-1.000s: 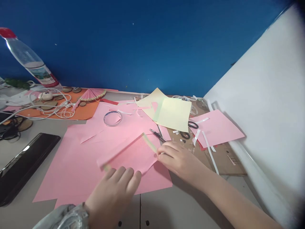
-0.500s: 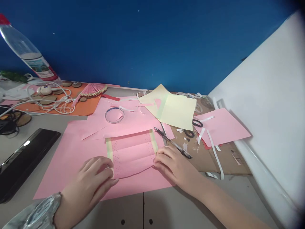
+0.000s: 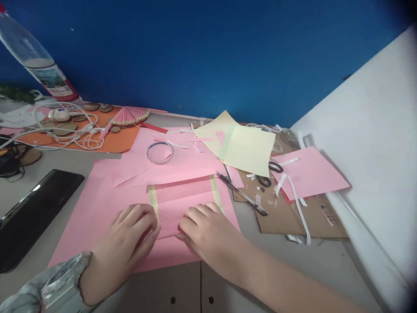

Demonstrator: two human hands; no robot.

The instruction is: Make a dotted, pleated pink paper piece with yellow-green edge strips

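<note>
A creased strip of pink paper with yellow-green side borders and rows of small dark dots lies on larger pink sheets. My left hand pinches its near left corner between thumb and curled fingers. At the middle of the near edge, my right hand grips the paper with fingers bent over it, hiding its near right part. The near edge looks folded between the two hands. Just right of the paper lies a pen. A clear ring of tape or a bangle rests beyond it.
Yellow paper, black-handled scissors and white strips lie on cardboard at right. A pink fan, white cable, bottle and black case are at left. A blue wall stands behind.
My right hand has moved left along the near edge, from the right corner to the middle. My left hand stays at the left corner. The view has shifted slightly.
</note>
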